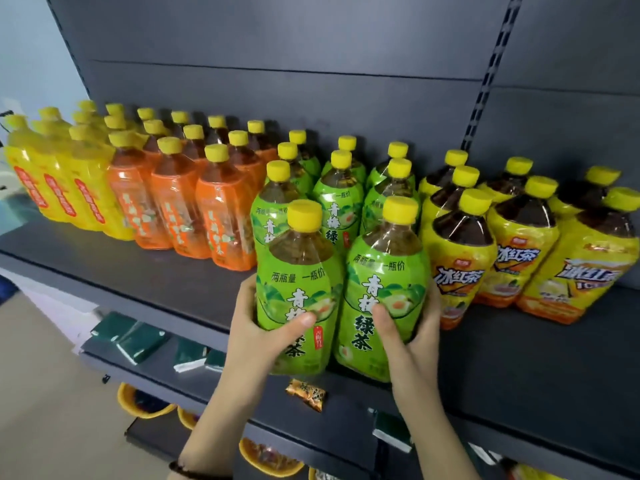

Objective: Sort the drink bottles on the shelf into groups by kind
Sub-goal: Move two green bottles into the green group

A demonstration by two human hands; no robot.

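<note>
Two green-label tea bottles stand at the front edge of the dark shelf [138,271]. My left hand [258,327] grips the left green bottle [298,282] low on its label. My right hand [412,327] grips the right green bottle [384,289] the same way. Behind them stand more green-label bottles [341,202] in rows. To the left are several orange-label bottles [173,202], and further left several yellow bottles [55,181]. Right of the green ones stand several yellow-label dark tea bottles [519,244]. All have yellow caps.
The shelf's back panel [311,81] is dark, with a slotted upright [485,81] at the right. A lower shelf [207,386] carries dark green packets [138,337] and an orange snack packet [306,394]. Yellow bowls [138,403] sit further below.
</note>
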